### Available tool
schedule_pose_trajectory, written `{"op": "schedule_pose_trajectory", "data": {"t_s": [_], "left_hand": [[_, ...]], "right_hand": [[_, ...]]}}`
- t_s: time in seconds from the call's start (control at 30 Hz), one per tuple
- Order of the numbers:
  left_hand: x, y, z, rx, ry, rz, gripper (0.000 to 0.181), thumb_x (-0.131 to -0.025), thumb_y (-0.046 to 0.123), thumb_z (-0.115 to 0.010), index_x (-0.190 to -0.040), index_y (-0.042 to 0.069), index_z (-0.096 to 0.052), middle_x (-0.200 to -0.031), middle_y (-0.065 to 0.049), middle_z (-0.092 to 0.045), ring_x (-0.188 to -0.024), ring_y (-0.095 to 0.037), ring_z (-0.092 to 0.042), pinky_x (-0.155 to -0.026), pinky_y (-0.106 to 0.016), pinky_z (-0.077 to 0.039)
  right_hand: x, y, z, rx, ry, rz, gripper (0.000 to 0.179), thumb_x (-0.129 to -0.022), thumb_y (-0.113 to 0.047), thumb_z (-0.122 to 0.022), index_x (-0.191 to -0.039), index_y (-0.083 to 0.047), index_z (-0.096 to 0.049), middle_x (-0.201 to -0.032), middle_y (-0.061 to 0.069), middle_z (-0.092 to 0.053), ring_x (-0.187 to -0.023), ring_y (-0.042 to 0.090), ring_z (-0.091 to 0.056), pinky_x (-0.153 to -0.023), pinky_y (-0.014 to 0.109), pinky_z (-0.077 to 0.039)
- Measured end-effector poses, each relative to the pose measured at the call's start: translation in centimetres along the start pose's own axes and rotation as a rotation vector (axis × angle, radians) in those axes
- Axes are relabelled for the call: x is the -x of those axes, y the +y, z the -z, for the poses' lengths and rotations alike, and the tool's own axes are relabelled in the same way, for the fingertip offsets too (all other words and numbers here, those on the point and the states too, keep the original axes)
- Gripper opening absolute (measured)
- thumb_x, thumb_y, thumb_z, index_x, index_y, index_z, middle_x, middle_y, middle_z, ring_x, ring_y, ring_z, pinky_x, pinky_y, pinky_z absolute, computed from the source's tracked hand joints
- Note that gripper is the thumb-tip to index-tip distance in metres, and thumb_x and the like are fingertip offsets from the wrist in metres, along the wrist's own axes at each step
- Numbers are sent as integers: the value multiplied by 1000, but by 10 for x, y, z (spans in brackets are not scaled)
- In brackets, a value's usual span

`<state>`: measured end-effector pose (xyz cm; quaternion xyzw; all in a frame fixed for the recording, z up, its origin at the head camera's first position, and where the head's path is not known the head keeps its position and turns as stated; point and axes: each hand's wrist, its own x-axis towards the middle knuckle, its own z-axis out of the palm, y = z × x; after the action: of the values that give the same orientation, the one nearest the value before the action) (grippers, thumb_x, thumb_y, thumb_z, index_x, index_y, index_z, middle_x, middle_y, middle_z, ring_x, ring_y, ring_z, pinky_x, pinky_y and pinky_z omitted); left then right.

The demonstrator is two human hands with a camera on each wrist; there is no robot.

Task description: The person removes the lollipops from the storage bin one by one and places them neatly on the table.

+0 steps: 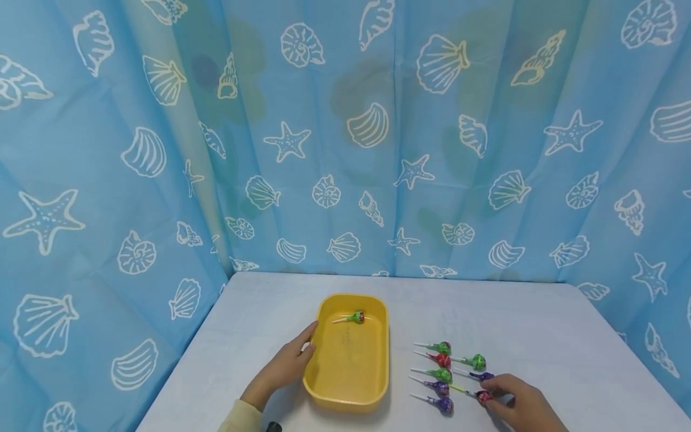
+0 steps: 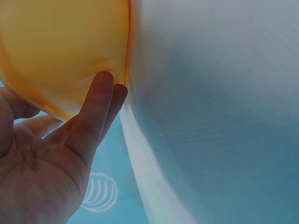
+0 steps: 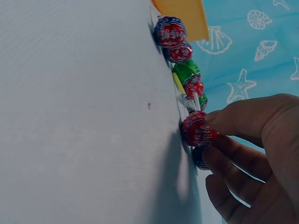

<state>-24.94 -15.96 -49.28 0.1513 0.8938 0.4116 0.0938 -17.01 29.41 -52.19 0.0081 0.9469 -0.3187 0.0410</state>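
A yellow tray (image 1: 345, 393) stands on the table with one green-wrapped lollipop (image 1: 356, 317) inside, near its far end. My left hand (image 1: 288, 362) rests against the tray's left side. In the left wrist view its fairly straight fingers (image 2: 93, 105) touch the outer wall. To the right of the tray, my right hand (image 1: 520, 401) pinches a red-wrapped lollipop (image 1: 483, 396) by its head, between thumb and fingers. The right wrist view shows that red head (image 3: 195, 128) close to the tabletop. Its yellow stick points left.
Several other lollipops lie in two columns between tray and right hand, sticks leftward: green (image 1: 444, 347), red (image 1: 442, 360), purple (image 1: 445, 405). A small dark object (image 1: 273, 426) shows at the bottom edge. A blue shell-print curtain (image 1: 345, 150) encloses the white table (image 1: 259, 300).
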Motion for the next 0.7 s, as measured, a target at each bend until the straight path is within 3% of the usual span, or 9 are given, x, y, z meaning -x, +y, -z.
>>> {"op": "schedule_pose_trajectory", "data": {"t_s": [0.2,0.43,0.63,0.7], "left_hand": [[0,1,-1,-11,9,13,53,-109,17,-43,-160,6,-30,-158,-21,-38,-145,-43,-35,-116,-62,-29],[0,0,0,-10,10,14,53,-109,17,-43,-160,6,-31,-158,-21,-38,-144,-43,-35,-116,-63,-29],[0,0,0,2,11,11,53,-109,17,-44,-160,7,-31,-158,-21,-39,-144,-43,-36,-115,-63,-29],[0,0,0,6,11,10,54,-109,17,-44,-160,7,-31,-158,-21,-39,-144,-43,-36,-115,-63,-30]], "right_hand": [[-2,-7,7,-39,46,32,25,-84,-7,-80,-108,-5,-73,-101,1,-71,-92,21,-67,-79,43,-60],[-10,-23,14,-34,54,57,26,-85,-9,-79,-111,-7,-73,-100,-2,-69,-89,15,-65,-78,38,-60],[-17,-37,15,-30,93,185,26,-86,-11,-79,-111,-10,-74,-103,-2,-70,-86,12,-64,-70,26,-58],[-20,-44,15,-29,102,222,26,-86,-11,-79,-112,-10,-74,-104,-1,-70,-87,14,-65,-71,28,-58]]}}
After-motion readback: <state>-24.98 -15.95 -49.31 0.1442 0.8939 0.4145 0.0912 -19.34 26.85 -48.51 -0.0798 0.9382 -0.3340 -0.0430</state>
